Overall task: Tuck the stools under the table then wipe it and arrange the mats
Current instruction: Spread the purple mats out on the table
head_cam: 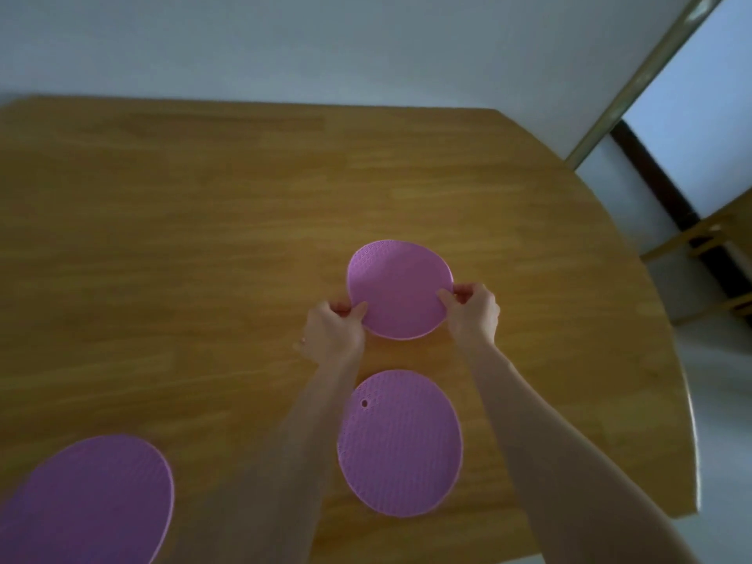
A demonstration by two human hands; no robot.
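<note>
Hands hold a round purple mat [399, 290] by opposite edges, left hand [334, 332] and right hand [474, 310] pinching it, over the wooden counter [203, 221]. A second mat [400, 443] lies flat just nearer; a third [87, 502] lies bottom left. Best lowered level, in line with the second. No readable writing.

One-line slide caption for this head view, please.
Both hands, left hand and right hand, pinch the far purple mat over the wooden table; two more mats lie nearer.
</note>
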